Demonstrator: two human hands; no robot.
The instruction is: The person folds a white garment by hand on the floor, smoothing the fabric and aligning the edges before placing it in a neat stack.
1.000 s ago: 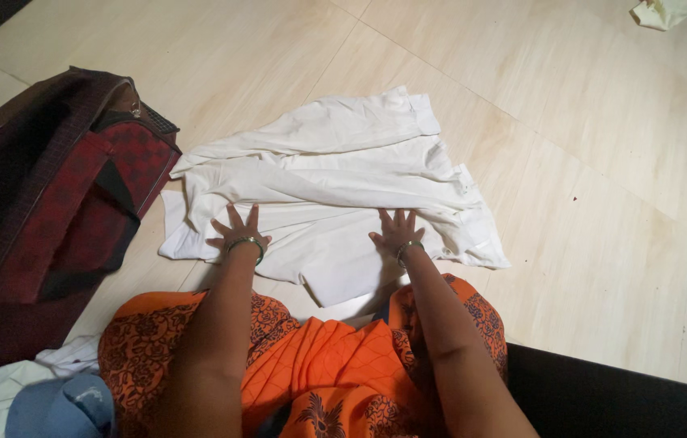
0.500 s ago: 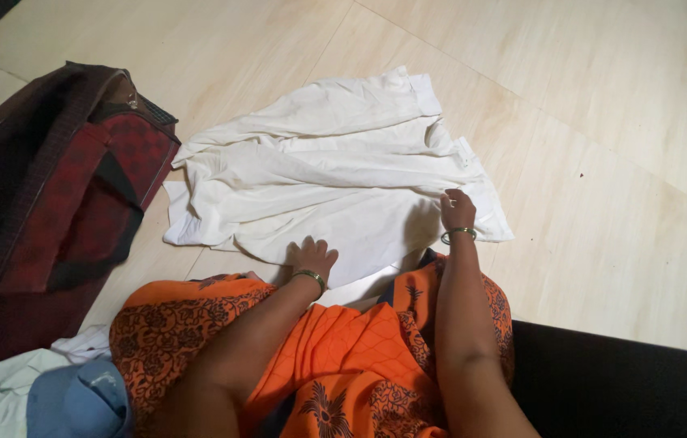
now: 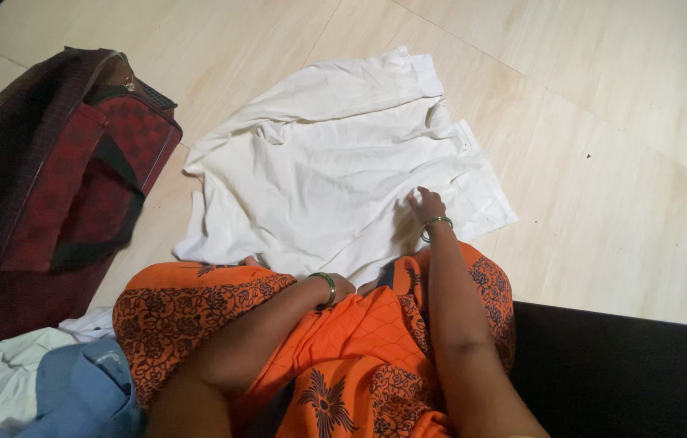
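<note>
Lying lengthwise away, white garment (image 3: 335,178); right hand (image 3: 426,204) pressing it.

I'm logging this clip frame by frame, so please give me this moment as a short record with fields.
Setting: pale tiled floor
Main item: white cloth garment, spread flat and creased
Left hand: at the garment's near edge, by the orange patterned fabric over the lap
Right hand: resting on the garment
Nearby: dark red checked bag; light blue cloth
</note>
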